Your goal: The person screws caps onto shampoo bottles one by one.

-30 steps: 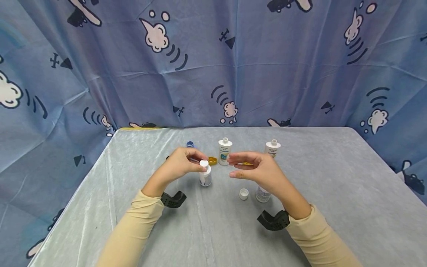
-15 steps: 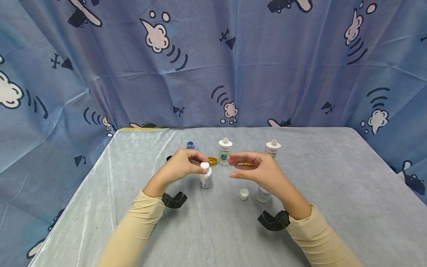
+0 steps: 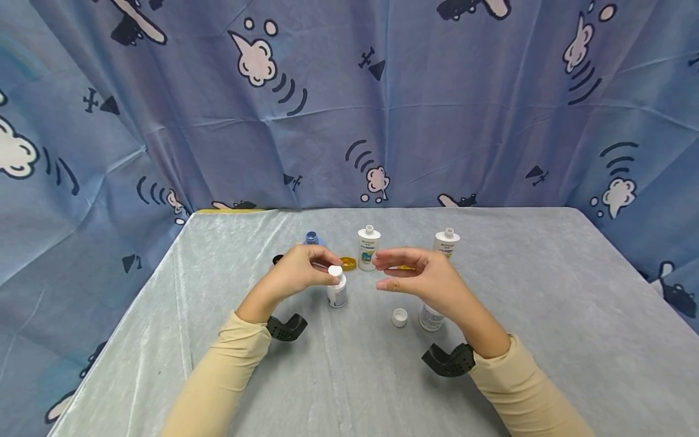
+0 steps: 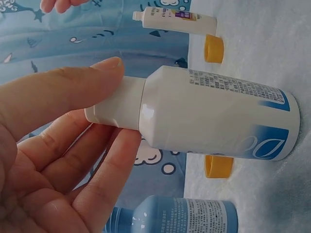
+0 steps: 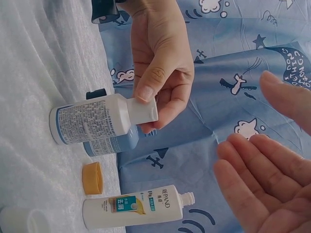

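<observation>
left hand (image 3: 292, 270) pinching white cap (image 4: 124, 103), bottle (image 4: 218, 114) beneath — right hand (image 3: 428, 277) apart

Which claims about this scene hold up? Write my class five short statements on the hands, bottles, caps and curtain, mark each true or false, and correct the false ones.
1. The left hand pinches the cap of a white bottle. True.
2. The right hand grips a bottle. False: the right hand holds nothing.
3. The blue bottle has its cap on. False: the blue bottle's neck is open.
4. A loose white cap lies on the table. True.
5. The curtain is plain. False: the curtain bears printed shapes.
</observation>
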`<move>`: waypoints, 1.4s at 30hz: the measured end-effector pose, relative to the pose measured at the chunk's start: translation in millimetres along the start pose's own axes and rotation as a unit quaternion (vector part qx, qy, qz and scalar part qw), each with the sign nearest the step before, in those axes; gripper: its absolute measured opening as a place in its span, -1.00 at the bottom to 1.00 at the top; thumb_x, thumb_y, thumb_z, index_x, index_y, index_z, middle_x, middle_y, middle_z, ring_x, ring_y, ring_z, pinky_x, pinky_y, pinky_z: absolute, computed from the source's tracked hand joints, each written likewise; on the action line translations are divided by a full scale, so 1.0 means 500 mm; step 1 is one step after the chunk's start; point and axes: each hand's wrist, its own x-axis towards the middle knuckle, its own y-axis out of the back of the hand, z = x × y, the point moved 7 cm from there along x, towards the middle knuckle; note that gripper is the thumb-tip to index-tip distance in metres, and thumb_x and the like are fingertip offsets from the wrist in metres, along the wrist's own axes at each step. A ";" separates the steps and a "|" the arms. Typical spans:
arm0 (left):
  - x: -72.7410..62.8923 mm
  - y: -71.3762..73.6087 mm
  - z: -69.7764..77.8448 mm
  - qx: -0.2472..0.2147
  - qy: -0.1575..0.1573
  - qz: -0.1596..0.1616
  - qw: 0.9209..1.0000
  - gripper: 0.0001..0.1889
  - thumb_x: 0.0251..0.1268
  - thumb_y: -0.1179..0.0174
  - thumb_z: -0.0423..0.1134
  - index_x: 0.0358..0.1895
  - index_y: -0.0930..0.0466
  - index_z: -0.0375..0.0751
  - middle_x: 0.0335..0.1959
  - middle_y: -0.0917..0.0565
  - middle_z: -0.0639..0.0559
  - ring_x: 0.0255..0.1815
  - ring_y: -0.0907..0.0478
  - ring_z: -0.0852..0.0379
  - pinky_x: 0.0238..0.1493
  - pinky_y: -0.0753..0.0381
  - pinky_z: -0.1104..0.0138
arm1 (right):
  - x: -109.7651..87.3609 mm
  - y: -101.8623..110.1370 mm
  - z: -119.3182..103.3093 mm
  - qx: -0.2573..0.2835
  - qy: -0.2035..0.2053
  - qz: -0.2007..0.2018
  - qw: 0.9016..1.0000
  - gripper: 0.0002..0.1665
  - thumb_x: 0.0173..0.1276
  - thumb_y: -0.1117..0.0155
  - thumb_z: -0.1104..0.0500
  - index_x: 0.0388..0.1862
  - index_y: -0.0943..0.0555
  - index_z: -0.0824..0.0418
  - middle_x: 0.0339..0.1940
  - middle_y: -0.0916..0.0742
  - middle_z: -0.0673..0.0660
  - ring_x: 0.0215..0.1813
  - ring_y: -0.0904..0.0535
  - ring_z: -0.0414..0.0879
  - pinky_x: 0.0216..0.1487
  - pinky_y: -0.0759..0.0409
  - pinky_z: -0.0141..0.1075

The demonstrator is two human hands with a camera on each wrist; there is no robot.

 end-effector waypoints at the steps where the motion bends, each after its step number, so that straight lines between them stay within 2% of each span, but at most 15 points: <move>1: 0.000 0.000 0.000 0.001 0.000 0.000 1.000 -0.71 0.08 -0.46 -0.36 -0.09 -0.70 -0.31 -0.10 -0.75 -0.12 -0.15 -0.69 0.18 -0.06 -0.69 0.32 | 0.000 0.000 0.000 0.001 0.000 -0.001 1.000 -0.41 0.17 -0.51 0.28 0.19 -0.58 0.41 0.13 -0.71 0.36 0.16 -0.69 0.08 0.05 -0.71 -0.29; 9: 0.000 0.005 0.011 0.009 -0.001 0.007 1.000 -0.61 0.11 -0.46 -0.30 0.02 -0.67 -0.32 0.03 -0.72 -0.17 -0.01 -0.70 0.07 0.03 -0.69 0.26 | 0.003 0.003 -0.001 -0.006 0.002 0.003 1.000 -0.39 0.16 -0.52 0.27 0.19 -0.59 0.39 0.13 -0.72 0.33 0.13 -0.71 -0.03 0.05 -0.71 -0.29; 12: -0.002 0.012 0.022 0.001 0.002 0.034 0.999 -0.61 0.10 -0.47 -0.27 0.03 -0.69 -0.25 0.09 -0.70 -0.17 0.07 -0.68 0.01 0.07 -0.68 0.23 | 0.003 0.007 -0.001 -0.006 -0.003 0.007 1.000 -0.38 0.15 -0.53 0.27 0.20 -0.58 0.40 0.13 -0.72 0.31 0.12 -0.71 -0.06 0.05 -0.71 -0.29; 16: -0.009 0.019 0.042 -0.012 -0.006 0.076 0.997 -0.65 0.10 -0.48 -0.27 -0.01 -0.71 -0.15 0.08 -0.71 -0.09 0.14 -0.66 -0.03 0.09 -0.68 0.22 | 0.003 0.013 -0.002 -0.010 -0.008 0.013 1.000 -0.37 0.14 -0.53 0.26 0.21 -0.58 0.38 0.13 -0.73 0.30 0.17 -0.69 0.03 0.05 -0.71 -0.29; 19: -0.014 0.013 0.059 -0.022 -0.022 0.086 0.996 -0.65 0.09 -0.49 -0.27 -0.01 -0.72 -0.12 0.08 -0.72 -0.05 0.15 -0.66 -0.03 0.09 -0.69 0.22 | 0.002 0.018 -0.003 -0.016 -0.014 0.017 1.000 -0.37 0.15 -0.54 0.24 0.21 -0.59 0.34 0.13 -0.73 0.28 0.20 -0.67 0.08 0.05 -0.71 -0.28; 25: -0.022 -0.020 0.081 -0.045 -0.055 0.082 0.994 -0.63 0.07 -0.50 -0.27 -0.01 -0.71 -0.14 0.04 -0.72 -0.02 0.12 -0.68 0.02 0.04 -0.71 0.30 | -0.003 0.028 -0.004 -0.024 -0.021 0.019 0.999 -0.36 0.16 -0.54 0.19 0.23 -0.59 0.31 0.16 -0.71 0.29 0.21 -0.67 0.06 0.06 -0.71 -0.29; 29: -0.022 -0.041 0.084 -0.050 -0.075 0.071 0.993 -0.61 0.05 -0.51 -0.29 0.00 -0.71 -0.19 0.03 -0.73 -0.10 0.08 -0.69 0.01 0.08 -0.70 0.26 | -0.008 0.037 -0.006 -0.022 -0.019 0.022 0.999 -0.37 0.18 -0.52 0.19 0.23 -0.58 0.31 0.17 -0.71 0.29 0.18 -0.69 -0.06 0.08 -0.70 -0.31; 33: -0.016 -0.060 0.083 -0.031 -0.095 0.059 0.993 -0.63 0.07 -0.50 -0.30 0.00 -0.71 -0.22 0.03 -0.73 -0.16 0.07 -0.69 0.02 0.18 -0.66 0.18 | -0.013 0.049 -0.009 -0.018 -0.019 0.026 0.999 -0.37 0.19 -0.51 0.20 0.23 -0.58 0.34 0.15 -0.73 0.24 0.10 -0.70 -0.25 0.09 -0.68 -0.36; 36: -0.012 -0.074 0.085 -0.020 -0.106 0.047 0.993 -0.62 0.07 -0.50 -0.32 0.01 -0.71 -0.23 0.04 -0.72 -0.17 0.09 -0.68 -0.01 0.18 -0.65 0.22 | -0.019 0.059 -0.007 -0.022 -0.024 0.027 0.999 -0.37 0.20 -0.51 0.17 0.23 -0.57 0.35 0.14 -0.73 0.21 0.07 -0.69 -0.34 0.08 -0.67 -0.39; 42: -0.003 -0.107 0.091 -0.012 -0.109 0.010 0.994 -0.58 0.04 -0.51 -0.34 0.03 -0.69 -0.28 0.06 -0.72 -0.19 0.11 -0.67 -0.12 0.15 -0.66 0.28 | -0.041 0.092 0.008 -0.049 -0.034 0.033 0.998 -0.35 0.22 -0.50 0.11 0.27 -0.56 0.29 0.20 -0.71 0.19 0.19 -0.64 -0.31 0.15 -0.60 -0.49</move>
